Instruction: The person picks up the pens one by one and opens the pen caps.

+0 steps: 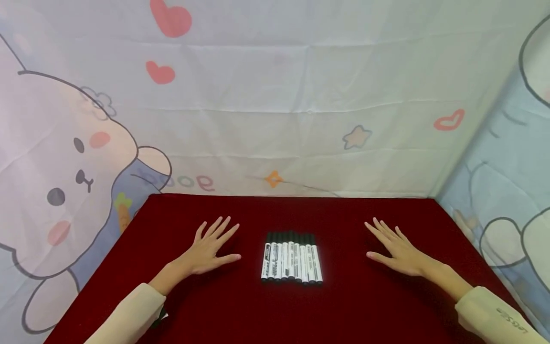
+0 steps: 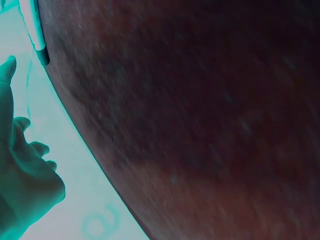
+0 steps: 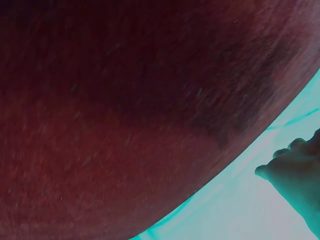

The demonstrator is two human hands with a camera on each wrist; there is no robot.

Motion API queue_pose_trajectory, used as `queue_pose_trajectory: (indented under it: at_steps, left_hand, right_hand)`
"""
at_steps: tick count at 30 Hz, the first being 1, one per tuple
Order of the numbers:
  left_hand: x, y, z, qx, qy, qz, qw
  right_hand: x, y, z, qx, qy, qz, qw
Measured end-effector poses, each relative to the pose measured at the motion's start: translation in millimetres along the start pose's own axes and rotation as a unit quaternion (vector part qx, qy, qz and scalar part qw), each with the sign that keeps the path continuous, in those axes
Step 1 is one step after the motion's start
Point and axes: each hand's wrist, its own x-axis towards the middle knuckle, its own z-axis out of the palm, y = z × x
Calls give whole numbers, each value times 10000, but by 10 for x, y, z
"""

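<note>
Several white marker pens (image 1: 292,260) with black caps lie side by side in a row on the dark red tablecloth, caps toward the back. To their left is my left hand (image 1: 209,248), palm down with fingers spread, apart from the pens and holding nothing. My right hand (image 1: 397,252) is to the right of the row, fingers straight and thumb out, also holding nothing. In the left wrist view, part of one marker (image 2: 36,30) shows at the top left, above the left hand (image 2: 27,170). The right wrist view catches the right hand (image 3: 297,172) at its right edge.
The red cloth (image 1: 292,315) covers the table up to a printed fabric backdrop (image 1: 258,95) at the back and sides. A small dark object (image 1: 160,317) with a white bit pokes out beside the left sleeve, mostly hidden.
</note>
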Motion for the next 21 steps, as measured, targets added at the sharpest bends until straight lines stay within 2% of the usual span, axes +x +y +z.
queue_pose_trajectory:
  at_steps: [5, 11, 15, 21]
  left_hand:
    - [70, 77, 69, -528, -86, 28, 9986]
    - [174, 186, 80, -757, -161, 178, 9968]
    - [218, 260, 107, -940, -289, 256, 9948]
    - [282, 379, 199, -1234, -304, 322, 9914]
  right_hand:
    - [34, -37, 48, 673, -72, -10, 9977]
    - [117, -108, 69, 1205, -137, 77, 9926]
    - [167, -174, 72, 1458, -141, -42, 9892]
    - [273, -267, 83, 1832, -272, -223, 9824]
